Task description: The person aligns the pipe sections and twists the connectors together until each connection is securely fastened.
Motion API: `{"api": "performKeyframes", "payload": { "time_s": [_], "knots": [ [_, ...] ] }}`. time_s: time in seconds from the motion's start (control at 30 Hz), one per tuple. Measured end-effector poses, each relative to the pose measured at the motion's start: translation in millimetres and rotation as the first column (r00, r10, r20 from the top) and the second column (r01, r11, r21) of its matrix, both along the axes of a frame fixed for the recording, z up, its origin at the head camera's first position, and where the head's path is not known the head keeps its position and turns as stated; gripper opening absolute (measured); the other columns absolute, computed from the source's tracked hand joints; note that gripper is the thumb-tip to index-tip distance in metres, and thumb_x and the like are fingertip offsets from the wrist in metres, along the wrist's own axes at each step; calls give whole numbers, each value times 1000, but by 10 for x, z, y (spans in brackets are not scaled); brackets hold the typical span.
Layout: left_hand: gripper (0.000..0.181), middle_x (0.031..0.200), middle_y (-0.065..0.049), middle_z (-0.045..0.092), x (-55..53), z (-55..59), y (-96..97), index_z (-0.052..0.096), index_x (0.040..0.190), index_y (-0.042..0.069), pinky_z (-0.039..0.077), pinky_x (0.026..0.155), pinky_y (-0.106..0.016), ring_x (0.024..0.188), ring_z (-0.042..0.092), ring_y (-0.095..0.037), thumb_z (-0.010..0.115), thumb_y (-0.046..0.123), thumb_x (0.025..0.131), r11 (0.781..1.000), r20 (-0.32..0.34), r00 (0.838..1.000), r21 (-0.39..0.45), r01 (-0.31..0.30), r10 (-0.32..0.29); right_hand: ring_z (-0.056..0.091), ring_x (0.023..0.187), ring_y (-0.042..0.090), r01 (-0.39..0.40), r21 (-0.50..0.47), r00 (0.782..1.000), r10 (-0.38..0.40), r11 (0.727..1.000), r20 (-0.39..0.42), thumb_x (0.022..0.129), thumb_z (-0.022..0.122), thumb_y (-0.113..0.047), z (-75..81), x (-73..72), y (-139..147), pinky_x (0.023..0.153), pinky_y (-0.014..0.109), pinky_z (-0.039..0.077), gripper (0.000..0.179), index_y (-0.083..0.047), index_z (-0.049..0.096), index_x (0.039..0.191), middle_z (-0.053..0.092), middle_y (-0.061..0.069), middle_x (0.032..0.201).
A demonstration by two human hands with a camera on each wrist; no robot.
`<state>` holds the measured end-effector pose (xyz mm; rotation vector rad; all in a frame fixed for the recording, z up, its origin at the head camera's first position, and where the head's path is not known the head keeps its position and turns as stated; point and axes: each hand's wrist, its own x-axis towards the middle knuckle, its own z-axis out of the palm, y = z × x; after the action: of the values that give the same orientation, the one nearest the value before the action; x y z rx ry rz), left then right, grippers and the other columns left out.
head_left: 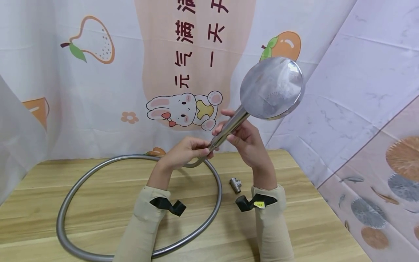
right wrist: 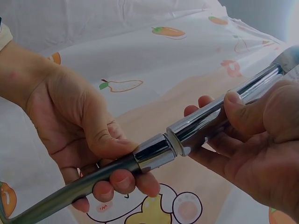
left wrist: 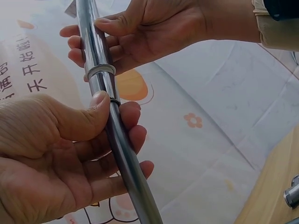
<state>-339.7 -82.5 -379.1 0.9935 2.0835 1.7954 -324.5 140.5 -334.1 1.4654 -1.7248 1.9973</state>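
Observation:
A chrome shower head (head_left: 273,87) with a round, wide face tilts up to the right above the table. My right hand (head_left: 253,145) grips its handle (right wrist: 205,123), thumb on one side and fingers round the other. Below it, my left hand (head_left: 180,154) pinches the chrome end nut (right wrist: 156,153) of a grey metal shower hose (head_left: 60,222). Nut and handle stand in line, end to end, with a pale ring (right wrist: 175,142) showing where they meet. From the left hand the hose bends down and lies in a big loop on the table.
A small chrome T-shaped fitting (head_left: 235,185) lies on the wooden table (head_left: 314,225), right of the hose loop. Printed cloth (head_left: 108,109) hangs behind the table and along its sides. Both sleeves carry black wrist straps.

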Motion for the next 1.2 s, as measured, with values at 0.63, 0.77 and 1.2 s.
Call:
{"api": "performKeyframes", "payload": {
  "time_s": [0.63, 0.77, 1.2],
  "knots": [
    [25, 97, -8, 76, 3, 9, 28, 67, 121, -12, 58, 87, -29, 90, 73, -12, 63, -3, 97, 996, 66, 997, 71, -50, 45, 70, 105, 22, 50, -41, 999, -50, 998, 2, 100, 53, 7, 7, -10, -1, 98, 36, 55, 49, -4, 46, 148, 70, 9, 110],
    [26, 102, -19, 74, -5, 14, -5, 67, 123, -11, 57, 89, -31, 95, 73, -20, 57, 1, 102, 999, 27, 1000, 47, 12, -13, 70, 103, 21, 45, -76, 999, -44, 996, 20, 98, 61, -8, -7, -26, -17, 96, 34, 56, 52, -3, 46, 148, 70, 9, 108],
    [25, 99, -3, 70, 25, 22, 1, 61, 123, -12, 55, 90, -32, 93, 68, -12, 52, 2, 105, 998, 40, 998, 43, 48, -50, 71, 105, 21, 32, -61, 999, -31, 998, 18, 98, 61, -4, 20, 27, -7, 96, 34, 56, 49, -5, 48, 145, 70, 9, 109]
  ]
}}
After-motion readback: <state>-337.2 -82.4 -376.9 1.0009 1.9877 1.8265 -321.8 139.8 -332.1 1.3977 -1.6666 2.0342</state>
